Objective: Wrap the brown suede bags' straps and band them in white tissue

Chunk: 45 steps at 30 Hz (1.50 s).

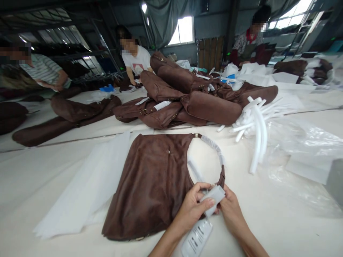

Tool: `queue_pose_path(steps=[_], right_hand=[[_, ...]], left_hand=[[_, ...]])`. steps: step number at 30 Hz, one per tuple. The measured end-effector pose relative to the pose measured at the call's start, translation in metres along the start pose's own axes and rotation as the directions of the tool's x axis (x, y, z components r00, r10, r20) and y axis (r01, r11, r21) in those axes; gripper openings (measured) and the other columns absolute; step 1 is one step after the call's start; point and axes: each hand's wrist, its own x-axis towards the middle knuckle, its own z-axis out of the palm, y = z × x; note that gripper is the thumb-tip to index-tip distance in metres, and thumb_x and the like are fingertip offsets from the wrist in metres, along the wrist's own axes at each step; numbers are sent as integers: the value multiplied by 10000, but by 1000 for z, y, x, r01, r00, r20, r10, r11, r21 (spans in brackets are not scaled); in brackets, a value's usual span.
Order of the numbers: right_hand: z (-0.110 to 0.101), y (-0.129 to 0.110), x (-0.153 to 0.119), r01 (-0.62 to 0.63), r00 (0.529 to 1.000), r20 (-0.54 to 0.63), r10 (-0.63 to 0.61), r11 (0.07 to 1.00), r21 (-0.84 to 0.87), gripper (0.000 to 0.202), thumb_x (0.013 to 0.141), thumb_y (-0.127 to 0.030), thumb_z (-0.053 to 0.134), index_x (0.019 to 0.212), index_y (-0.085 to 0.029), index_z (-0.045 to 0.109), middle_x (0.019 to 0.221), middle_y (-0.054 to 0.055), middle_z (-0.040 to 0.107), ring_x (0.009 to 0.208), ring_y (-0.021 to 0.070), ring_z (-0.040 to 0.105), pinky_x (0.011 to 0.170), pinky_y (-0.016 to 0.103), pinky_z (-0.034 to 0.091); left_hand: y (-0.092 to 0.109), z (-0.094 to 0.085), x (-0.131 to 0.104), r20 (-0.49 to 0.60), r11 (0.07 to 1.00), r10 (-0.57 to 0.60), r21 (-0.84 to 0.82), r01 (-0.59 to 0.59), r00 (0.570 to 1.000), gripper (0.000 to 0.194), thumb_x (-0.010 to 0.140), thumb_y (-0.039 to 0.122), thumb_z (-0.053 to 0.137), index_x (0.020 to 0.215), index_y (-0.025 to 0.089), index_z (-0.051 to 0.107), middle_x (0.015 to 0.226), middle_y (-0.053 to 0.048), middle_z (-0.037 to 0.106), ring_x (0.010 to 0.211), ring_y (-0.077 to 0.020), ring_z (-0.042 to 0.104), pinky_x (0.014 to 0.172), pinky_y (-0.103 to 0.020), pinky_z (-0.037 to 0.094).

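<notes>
A brown leather handbag (150, 178) lies flat on the table, its zipped side up and its strap (223, 175) curving out to the right. Clear and white wrapping (211, 144) covers part of that strap. At the strap's near end, my left hand (193, 205) pinches a piece of white foam sheet (215, 198) between thumb and fingers. My right hand (232, 208) is closed at the sheet's other side, against the strap; its fingertips are mostly hidden behind the sheet. A printed hang tag (197, 237) in a clear sleeve dangles below my left hand.
Thin white sheets (85, 189) lie left of the bag. Behind it is a heap of brown bags (171, 92). White foam rods (258, 132) and clear plastic bags (300, 167) lie to the right. Several people, one in a white shirt (138, 59), stand across the table.
</notes>
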Motion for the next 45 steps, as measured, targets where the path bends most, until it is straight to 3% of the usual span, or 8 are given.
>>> queue_pose_path(steps=[7, 14, 18, 22, 29, 35, 40, 45], right_hand=[[-25, -9, -8, 134, 961, -248, -124, 991, 23, 347, 786, -493, 675, 1018, -258, 568, 1044, 81, 656, 857, 258, 662, 691, 403, 589], [-65, -49, -19, 162, 907, -261, -329, 847, -506, 439, 828, -581, 611, 1111, -246, 597, 1122, 100, 636, 1018, 289, 624, 950, 482, 505], [-51, -76, 8, 339, 869, -72, -489, 696, -633, 372, 881, -524, 547, 1108, -232, 592, 1217, 114, 615, 1140, 291, 581, 918, 448, 522], [-23, -82, 55, 458, 804, 113, -584, 486, -744, 354, 906, -405, 499, 1195, -208, 554, 1266, 136, 598, 1188, 299, 560, 973, 484, 489], [8, -71, 127, 225, 851, 154, -502, 84, -971, 465, 873, -176, 552, 1328, -104, 486, 1373, 245, 523, 1271, 375, 486, 970, 497, 445], [-2, -67, 151, 209, 832, 133, -538, 82, -974, 248, 837, -11, 465, 955, -181, 601, 923, 132, 642, 907, 282, 576, 773, 382, 446], [-23, -68, 138, 259, 750, 81, -656, 180, -949, 243, 900, -56, 368, 925, -207, 557, 913, 99, 581, 844, 243, 528, 740, 339, 440], [-39, -77, 112, 380, 623, 50, -781, 246, -892, 244, 929, -110, 336, 1000, -208, 548, 955, 92, 551, 929, 238, 526, 851, 356, 455]], left_hand=[[0, 8, -5, -48, 871, 161, 476, -119, 986, 399, 785, 436, 738, 1095, 198, 656, 832, -45, 721, 701, -186, 607, 629, -266, 408], [86, -10, -4, 31, 566, 252, 806, -173, 967, 236, 828, 425, 687, 979, 249, 732, 1053, -83, 730, 1039, -298, 622, 930, -363, 417], [130, -35, 46, -103, 641, 356, 751, -162, 929, 241, 705, 316, 831, 887, 214, 710, 975, -79, 709, 1007, -280, 617, 969, -394, 449], [150, -45, 93, -156, 698, 410, 687, -200, 899, 301, 922, 365, 646, 1149, 167, 635, 1195, -91, 636, 1042, -231, 628, 912, -434, 535], [162, -47, 127, -190, 772, 455, 572, -279, 870, 380, 944, 371, 618, 1257, 159, 581, 1258, -101, 603, 1074, -253, 626, 894, -454, 557], [178, -51, 136, -154, 799, 379, 552, -239, 913, 375, 928, 382, 639, 1234, 169, 602, 1247, -76, 606, 1093, -275, 621, 896, -431, 554], [192, -53, 118, -80, 775, 255, 613, -155, 964, 300, 860, 368, 720, 1039, 132, 673, 998, -34, 671, 865, -220, 658, 739, -335, 568], [192, -31, 66, 34, 796, -106, 602, 65, 994, 345, 571, 346, 880, 823, 167, 727, 719, -33, 695, 648, -214, 623, 547, -258, 466]])
